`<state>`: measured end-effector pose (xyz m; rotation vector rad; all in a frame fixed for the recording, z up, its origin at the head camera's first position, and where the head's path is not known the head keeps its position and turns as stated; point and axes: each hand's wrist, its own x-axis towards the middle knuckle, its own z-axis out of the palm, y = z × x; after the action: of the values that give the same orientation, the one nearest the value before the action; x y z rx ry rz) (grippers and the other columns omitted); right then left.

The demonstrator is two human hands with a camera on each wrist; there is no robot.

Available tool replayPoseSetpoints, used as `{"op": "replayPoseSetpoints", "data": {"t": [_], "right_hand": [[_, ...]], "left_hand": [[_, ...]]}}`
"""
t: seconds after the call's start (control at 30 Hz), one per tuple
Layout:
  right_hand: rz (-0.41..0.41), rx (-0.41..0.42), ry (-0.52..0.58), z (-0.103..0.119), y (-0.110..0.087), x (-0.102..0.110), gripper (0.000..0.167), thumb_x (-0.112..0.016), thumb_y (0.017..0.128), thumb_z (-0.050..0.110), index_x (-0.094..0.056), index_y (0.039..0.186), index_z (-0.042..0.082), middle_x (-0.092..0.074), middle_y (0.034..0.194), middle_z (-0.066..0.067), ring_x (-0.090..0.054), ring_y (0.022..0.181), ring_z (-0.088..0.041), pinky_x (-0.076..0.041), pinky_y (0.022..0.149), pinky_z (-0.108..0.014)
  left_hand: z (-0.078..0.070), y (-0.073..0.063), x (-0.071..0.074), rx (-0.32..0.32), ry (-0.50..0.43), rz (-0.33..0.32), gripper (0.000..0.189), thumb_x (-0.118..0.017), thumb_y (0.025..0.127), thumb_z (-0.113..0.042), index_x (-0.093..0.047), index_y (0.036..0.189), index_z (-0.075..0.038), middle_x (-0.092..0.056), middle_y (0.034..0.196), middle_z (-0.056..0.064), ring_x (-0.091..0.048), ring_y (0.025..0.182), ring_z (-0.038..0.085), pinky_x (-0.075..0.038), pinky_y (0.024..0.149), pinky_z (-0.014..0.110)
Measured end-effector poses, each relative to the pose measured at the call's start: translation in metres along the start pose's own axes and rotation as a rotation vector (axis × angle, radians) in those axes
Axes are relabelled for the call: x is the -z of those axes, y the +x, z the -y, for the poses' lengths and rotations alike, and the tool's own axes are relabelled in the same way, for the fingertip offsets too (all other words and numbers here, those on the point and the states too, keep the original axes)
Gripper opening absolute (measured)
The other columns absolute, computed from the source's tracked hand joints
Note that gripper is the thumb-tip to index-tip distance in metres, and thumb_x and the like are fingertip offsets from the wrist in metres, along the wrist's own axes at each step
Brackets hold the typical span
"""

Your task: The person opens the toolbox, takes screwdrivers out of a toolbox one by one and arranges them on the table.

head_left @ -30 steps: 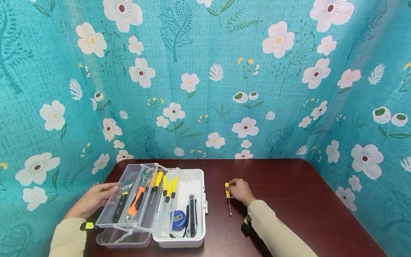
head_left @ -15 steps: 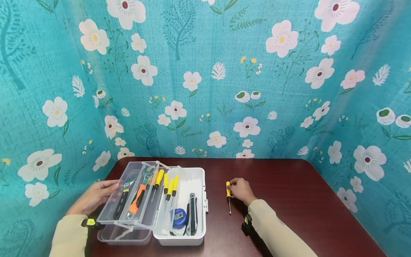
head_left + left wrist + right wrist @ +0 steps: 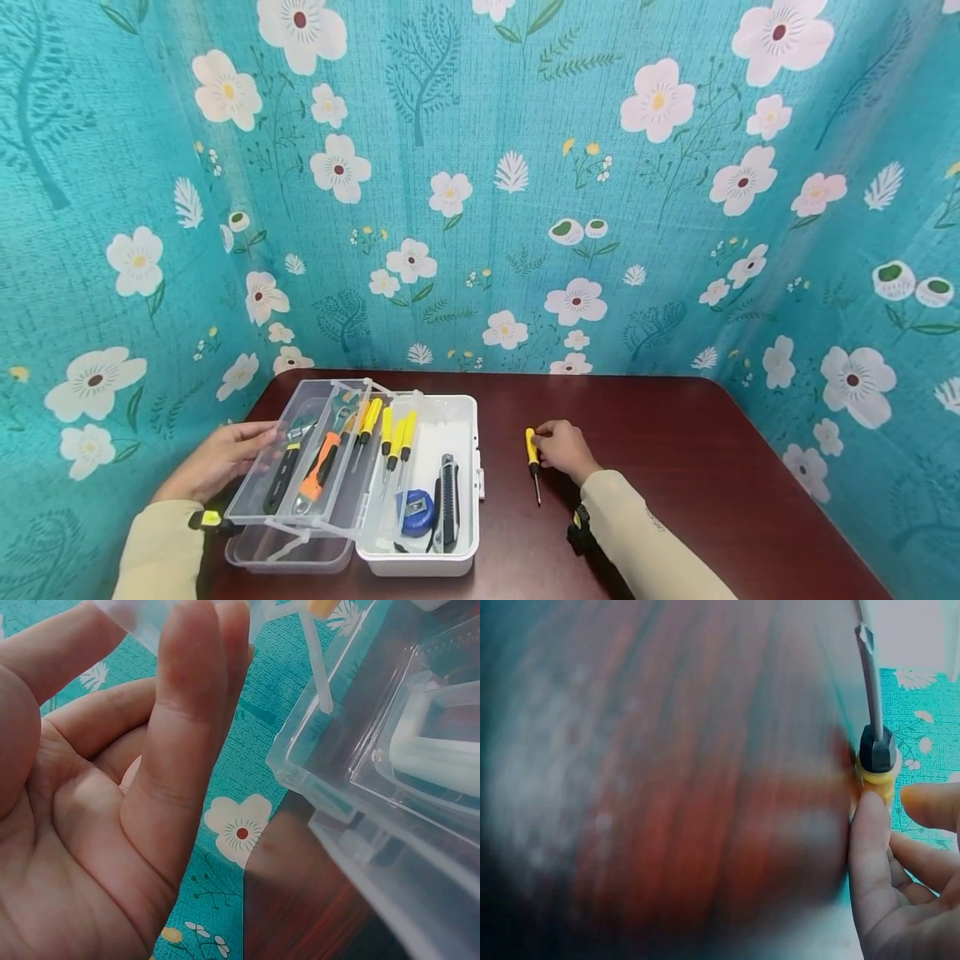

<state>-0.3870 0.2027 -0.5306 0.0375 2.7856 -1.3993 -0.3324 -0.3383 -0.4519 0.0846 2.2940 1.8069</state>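
My left hand (image 3: pixel 217 458) holds the left edge of a clear plastic tray (image 3: pixel 243 504), its fingers by the tray's side wall. In the left wrist view, only a bit of that plastic shows beyond the fingers. An adjustable wrench (image 3: pixel 282 479) with a black handle, an orange-handled tool (image 3: pixel 321 467) and yellow screwdrivers (image 3: pixel 369 419) are seen in or through the tray. To the right, over the table, my right hand (image 3: pixel 564 448) pinches a screwdriver (image 3: pixel 532 450) by its yellow handle, shaft toward the front. The right wrist view shows its black collar (image 3: pixel 877 748) above my fingers.
The white toolbox base (image 3: pixel 420 567) contains a blue tape measure (image 3: pixel 417 512), a utility knife (image 3: pixel 447 504) and more yellow screwdrivers (image 3: pixel 393 450). A clear lid (image 3: pixel 288 560) lies below the tray. Around the dark red table (image 3: pixel 660 442) hangs a floral curtain (image 3: pixel 480 208).
The head view shifts slightly. Both hands, the tray and the screwdriver keep nearly the same places.
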Motion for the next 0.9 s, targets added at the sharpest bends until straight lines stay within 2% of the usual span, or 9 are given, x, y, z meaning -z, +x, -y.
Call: {"op": "replayPoseSetpoints", "data": {"t": [0.37,0.67,0.9], "right_hand": [[-0.046,-0.016,-0.085,0.019,-0.003,0.003,0.022,-0.065,0.093,0.013,-0.067,0.108,-0.003,-0.064,0.084,-0.008,-0.062,0.063,-0.015,-0.055,0.058,-0.03],[-0.045,0.096,-0.156,0.043,-0.009,0.005,0.024,-0.067,0.092,0.016,-0.07,0.11,0.001,-0.067,0.097,-0.008,-0.059,0.069,-0.015,-0.051,0.061,-0.031],[-0.046,0.147,-0.148,0.069,-0.014,0.003,0.023,-0.065,0.093,0.017,-0.069,0.111,0.002,-0.067,0.092,-0.006,-0.06,0.063,-0.014,-0.051,0.059,-0.032]], "left_hand": [[0.001,0.001,0.003,0.006,0.002,0.001,0.065,-0.059,0.099,-0.028,-0.034,0.144,0.012,-0.062,0.121,0.017,-0.065,0.098,0.025,-0.054,0.081,0.039],[0.002,0.0,0.001,0.001,-0.009,-0.005,0.064,-0.061,0.098,-0.026,-0.036,0.142,0.013,-0.063,0.119,0.018,-0.066,0.096,0.026,-0.055,0.08,0.039],[0.001,0.001,0.002,-0.006,0.025,-0.013,0.066,-0.062,0.097,-0.029,-0.038,0.142,0.011,-0.061,0.123,0.02,-0.065,0.1,0.029,-0.054,0.081,0.04]]}}
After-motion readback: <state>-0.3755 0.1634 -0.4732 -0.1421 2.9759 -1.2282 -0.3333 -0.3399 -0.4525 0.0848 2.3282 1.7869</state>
